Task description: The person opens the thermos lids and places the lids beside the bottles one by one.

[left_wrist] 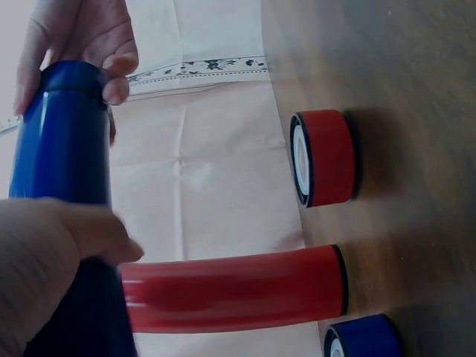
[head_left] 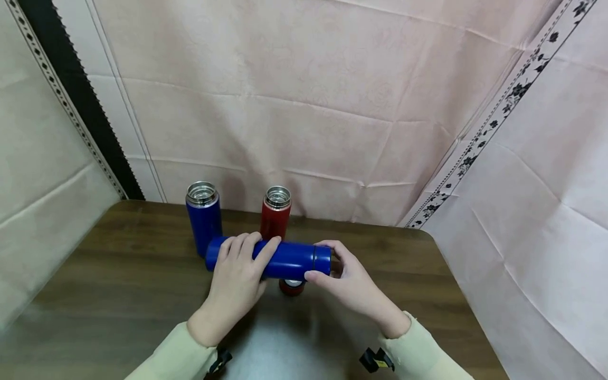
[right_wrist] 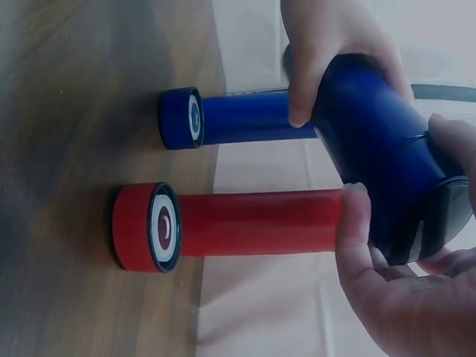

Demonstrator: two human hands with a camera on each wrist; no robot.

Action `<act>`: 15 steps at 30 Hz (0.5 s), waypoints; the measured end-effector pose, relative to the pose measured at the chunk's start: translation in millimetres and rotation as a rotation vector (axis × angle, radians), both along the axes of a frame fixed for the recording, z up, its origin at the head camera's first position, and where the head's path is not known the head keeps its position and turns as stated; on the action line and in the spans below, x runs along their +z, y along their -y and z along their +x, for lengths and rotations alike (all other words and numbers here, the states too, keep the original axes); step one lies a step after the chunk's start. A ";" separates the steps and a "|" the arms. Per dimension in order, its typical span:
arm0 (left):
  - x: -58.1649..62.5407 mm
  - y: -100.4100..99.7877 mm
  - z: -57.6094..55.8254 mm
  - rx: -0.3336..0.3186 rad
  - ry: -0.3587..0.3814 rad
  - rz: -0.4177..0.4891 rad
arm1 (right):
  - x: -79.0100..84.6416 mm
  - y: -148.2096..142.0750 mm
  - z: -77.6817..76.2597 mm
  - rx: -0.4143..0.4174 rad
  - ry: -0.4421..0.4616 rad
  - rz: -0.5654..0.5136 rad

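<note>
A capped blue thermos bottle (head_left: 292, 259) lies sideways in the air above the table. My left hand (head_left: 239, 277) grips its body from above, fingers over the far side. At the other end my right hand (head_left: 349, 282) holds the blue cap (head_left: 322, 259) between thumb and fingers. Behind the held bottle stand an uncapped red thermos bottle (head_left: 275, 216) and, farther left, an uncapped blue thermos bottle (head_left: 205, 224); both show steel mouths. A loose red cap (left_wrist: 327, 158) and a loose blue cap (right_wrist: 177, 119) rest on the table in front of them.
The brown wooden table (head_left: 119, 295) has rounded far corners. Pale cloth (head_left: 309, 105) hangs behind it and at both sides, with a flowered border (head_left: 494, 124) at the right. Dark wrist devices (head_left: 377, 360) sit at the sleeves.
</note>
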State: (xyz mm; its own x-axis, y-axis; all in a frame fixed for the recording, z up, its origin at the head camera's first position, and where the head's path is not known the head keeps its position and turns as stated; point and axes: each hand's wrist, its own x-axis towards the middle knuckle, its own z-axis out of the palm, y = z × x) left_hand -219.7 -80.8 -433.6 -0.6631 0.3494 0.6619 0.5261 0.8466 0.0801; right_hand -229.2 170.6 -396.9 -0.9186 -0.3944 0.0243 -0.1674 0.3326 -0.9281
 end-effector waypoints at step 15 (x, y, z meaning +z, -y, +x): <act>0.4 6.1 3.1 -0.153 0.140 -0.015 | 11.8 9.0 25.1 0.027 -0.169 0.028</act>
State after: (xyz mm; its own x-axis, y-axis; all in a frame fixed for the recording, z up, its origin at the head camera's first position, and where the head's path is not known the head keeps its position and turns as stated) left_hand -216.6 -87.0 -433.2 -0.6868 0.4623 0.5608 0.6334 0.7591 0.1499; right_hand -204.1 161.6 -385.1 -0.8913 -0.4218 0.1661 -0.3294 0.3509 -0.8766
